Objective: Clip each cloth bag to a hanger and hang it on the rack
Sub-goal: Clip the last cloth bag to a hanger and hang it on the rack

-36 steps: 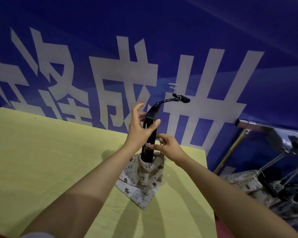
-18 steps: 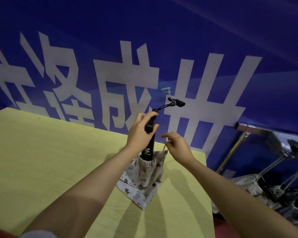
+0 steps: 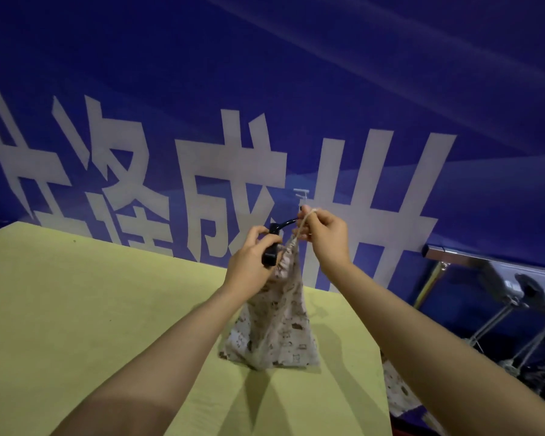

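Head view: left hand [image 3: 252,262] curls round the black hanger [image 3: 272,243], right hand [image 3: 323,234] pinches the drawstring [image 3: 299,226] of the cloth bag [image 3: 274,322], lifted over the yellow table [image 3: 76,309]. If the cord slips (thin, taut), the bag could drop unclipped; the rack [image 3: 472,262] stands well right.

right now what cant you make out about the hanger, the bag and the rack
- Black plastic hanger: head view, its lower end and any clip sit behind the left hand and the bag's gathered top.
- Hanger hook: the right hand, pinching the pale drawstring, covers it.
- Cat-print cloth bag: motion-blurred, print unclear.
- Chrome rack: cut by the right edge; hung hangers and bags dark, blurred.
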`<state>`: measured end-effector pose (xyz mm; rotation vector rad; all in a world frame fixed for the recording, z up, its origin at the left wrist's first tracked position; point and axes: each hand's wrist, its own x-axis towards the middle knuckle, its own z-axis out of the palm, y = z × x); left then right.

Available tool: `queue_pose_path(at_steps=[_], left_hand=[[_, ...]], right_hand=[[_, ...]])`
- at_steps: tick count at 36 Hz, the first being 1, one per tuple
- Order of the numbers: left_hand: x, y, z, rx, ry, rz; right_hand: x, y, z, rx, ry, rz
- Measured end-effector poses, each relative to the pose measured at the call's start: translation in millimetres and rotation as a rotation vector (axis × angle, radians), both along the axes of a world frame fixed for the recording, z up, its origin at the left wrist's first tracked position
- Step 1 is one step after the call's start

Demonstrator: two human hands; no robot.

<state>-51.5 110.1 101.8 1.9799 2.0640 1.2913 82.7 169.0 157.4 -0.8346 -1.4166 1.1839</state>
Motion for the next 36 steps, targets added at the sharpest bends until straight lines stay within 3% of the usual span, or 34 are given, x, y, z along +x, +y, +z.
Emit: queue_pose_path(at_steps=[5,10,17,23,36], left_hand=[[2.8,-0.5,2.3,-0.045,0.152,-0.011],[6.9,-5.9,11.6,-0.103,0.275,-0.079],[15.3,-8.3,21.0,-0.093,0.148,-0.007],[21.2,-3.6,30.9,-0.197,-0.007,0.058],[105.6,7.0,41.7,-0.316,-0.28,-0.12]], right_hand=[[1.6,1.9,13.6,-0.145,0.111,0.053],[2.1,1.6,30.1,-0.098,0.099,0.033],[5.4,1.7,62.3,-0.026,0.171,0.011],[15.1,-3.8,72.9,0.048,0.185,0.064],[68.3,-21.8,83.2,0.091,0.086,0.064]])
